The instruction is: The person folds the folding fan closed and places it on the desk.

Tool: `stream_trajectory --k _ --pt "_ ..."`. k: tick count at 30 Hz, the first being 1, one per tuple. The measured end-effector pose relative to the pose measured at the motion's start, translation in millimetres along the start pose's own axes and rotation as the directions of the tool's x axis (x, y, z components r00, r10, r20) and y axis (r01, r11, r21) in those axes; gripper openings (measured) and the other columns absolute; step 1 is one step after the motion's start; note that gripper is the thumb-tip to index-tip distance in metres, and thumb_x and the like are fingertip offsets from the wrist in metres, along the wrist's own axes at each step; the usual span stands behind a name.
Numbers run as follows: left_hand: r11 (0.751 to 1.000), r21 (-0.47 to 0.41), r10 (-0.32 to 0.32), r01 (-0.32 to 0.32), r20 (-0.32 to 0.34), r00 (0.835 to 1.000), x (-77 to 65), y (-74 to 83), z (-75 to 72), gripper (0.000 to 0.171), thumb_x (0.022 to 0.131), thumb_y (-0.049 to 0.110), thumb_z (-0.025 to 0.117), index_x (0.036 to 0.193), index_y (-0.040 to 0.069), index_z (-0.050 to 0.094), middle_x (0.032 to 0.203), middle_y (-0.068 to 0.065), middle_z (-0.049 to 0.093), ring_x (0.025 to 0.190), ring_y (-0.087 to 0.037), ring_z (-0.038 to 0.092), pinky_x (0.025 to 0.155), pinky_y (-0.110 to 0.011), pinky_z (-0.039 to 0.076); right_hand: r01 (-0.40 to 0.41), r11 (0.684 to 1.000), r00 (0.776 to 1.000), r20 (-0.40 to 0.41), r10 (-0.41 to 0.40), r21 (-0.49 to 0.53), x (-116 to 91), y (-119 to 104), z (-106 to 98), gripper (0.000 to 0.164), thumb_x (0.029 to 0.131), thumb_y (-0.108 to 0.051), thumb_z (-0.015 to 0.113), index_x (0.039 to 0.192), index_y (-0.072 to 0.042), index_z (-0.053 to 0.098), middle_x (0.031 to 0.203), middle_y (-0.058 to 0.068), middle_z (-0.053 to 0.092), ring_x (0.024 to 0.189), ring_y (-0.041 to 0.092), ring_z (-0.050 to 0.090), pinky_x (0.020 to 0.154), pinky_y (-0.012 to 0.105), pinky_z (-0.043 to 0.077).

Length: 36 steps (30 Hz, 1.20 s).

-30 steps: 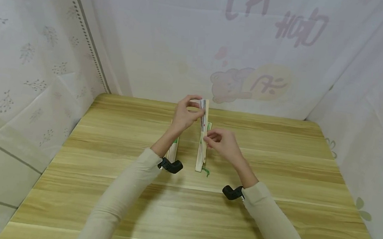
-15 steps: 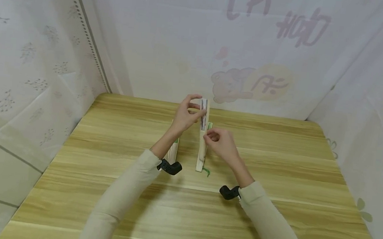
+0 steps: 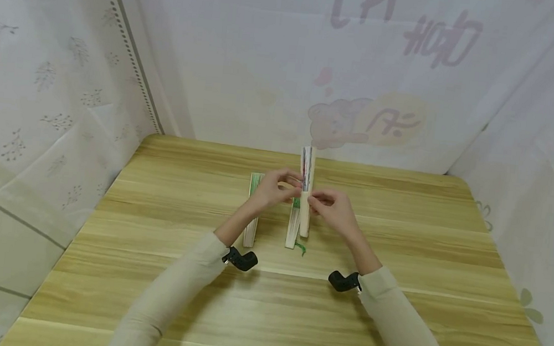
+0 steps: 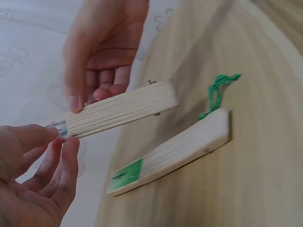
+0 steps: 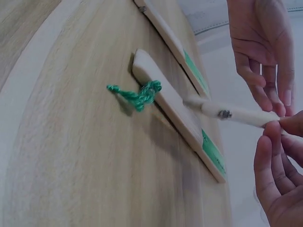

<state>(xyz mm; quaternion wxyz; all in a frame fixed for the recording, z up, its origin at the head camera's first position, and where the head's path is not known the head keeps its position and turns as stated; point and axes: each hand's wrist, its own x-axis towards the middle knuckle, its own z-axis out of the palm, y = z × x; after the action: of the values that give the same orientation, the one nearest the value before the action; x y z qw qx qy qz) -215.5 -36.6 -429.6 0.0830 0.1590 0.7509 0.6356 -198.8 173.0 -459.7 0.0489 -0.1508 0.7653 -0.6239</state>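
A folded hand fan [image 3: 305, 217] with pale wooden ribs and a printed leaf is held upright-looking in the head view, above the table. My left hand [image 3: 275, 188] pinches it from the left near its middle, where leaf meets ribs. From the other side my right hand [image 3: 336, 209] pinches the same fan between thumb and fingers. Just below lies a folded fan with a green leaf [image 3: 293, 227] and a green cord [image 4: 218, 94] at its rib end. Another folded green fan [image 3: 251, 234] lies farther left, partly behind my left hand.
The wood-grain table [image 3: 273, 317] spreads out all around the fans. A printed white cloth [image 3: 237, 69] hangs behind its far edge, with more patterned cloth at both sides. Black wrist cameras [image 3: 243, 260] sit at both cuffs.
My left hand has slid from the top of the held fan down to its middle. That fan has shifted slightly right, and my right hand has moved right with it.
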Motion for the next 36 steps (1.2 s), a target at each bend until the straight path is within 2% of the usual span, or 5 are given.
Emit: stream_trajectory --k 11,16,26,32,36 --pt "0.999 0.01 -0.037 0.037 -0.006 0.999 -2.0 -9.9 18.1 0.028 0.097 0.0 0.069 0.124 -0.005 0.061 0.11 -0.021 0.066 0.088 -0.043 0.07 0.075 -0.055 0.059 -0.062 0.995 0.998 -0.008 0.063 0.082 -9 3 -11 0.022 0.101 -0.009 0.066 0.113 0.009 0.07 0.094 0.019 0.071 0.089 0.041 0.067 0.084 0.051 0.057" --pt "0.998 0.004 -0.057 0.057 -0.009 0.998 0.0 -11.5 29.2 0.027 0.097 0.003 0.069 0.122 -0.004 0.063 0.11 -0.02 0.067 0.09 -0.039 0.07 0.074 -0.051 0.06 -0.076 0.991 0.997 -0.018 0.079 0.108 -14 6 -18 0.021 0.101 -0.009 0.066 0.112 0.008 0.07 0.095 0.019 0.07 0.089 0.042 0.066 0.083 0.052 0.057" --pt "0.998 0.0 -0.07 0.07 0.006 0.998 1.4 -16.3 50.8 0.023 0.097 -0.002 0.068 0.119 -0.007 0.061 0.105 -0.02 0.067 0.086 -0.041 0.07 0.072 -0.051 0.06 -0.096 0.992 0.995 0.002 0.096 0.08 -23 17 -31 0.023 0.102 -0.007 0.064 0.113 0.012 0.068 0.095 0.021 0.07 0.083 0.027 0.067 0.078 0.037 0.06" --pt "0.996 -0.016 -0.091 0.091 0.021 0.996 0.5 -22.5 60.7 0.02 0.097 -0.002 0.067 0.116 -0.005 0.06 0.103 -0.018 0.066 0.08 -0.035 0.071 0.07 -0.048 0.061 -0.069 0.995 0.998 0.018 0.068 0.068 -30 21 -38 0.022 0.103 -0.006 0.062 0.112 0.012 0.068 0.092 0.022 0.067 0.082 0.031 0.065 0.076 0.037 0.059" --pt "0.996 -0.019 -0.088 0.089 0.039 0.995 -0.2 -22.9 66.6 0.02 0.097 -0.002 0.067 0.115 -0.006 0.06 0.103 -0.018 0.067 0.08 -0.033 0.072 0.069 -0.045 0.061 -0.087 0.995 0.996 0.002 0.087 0.049 -35 23 -43 0.023 0.103 -0.009 0.062 0.114 0.011 0.067 0.094 0.021 0.068 0.083 0.029 0.065 0.075 0.034 0.059"
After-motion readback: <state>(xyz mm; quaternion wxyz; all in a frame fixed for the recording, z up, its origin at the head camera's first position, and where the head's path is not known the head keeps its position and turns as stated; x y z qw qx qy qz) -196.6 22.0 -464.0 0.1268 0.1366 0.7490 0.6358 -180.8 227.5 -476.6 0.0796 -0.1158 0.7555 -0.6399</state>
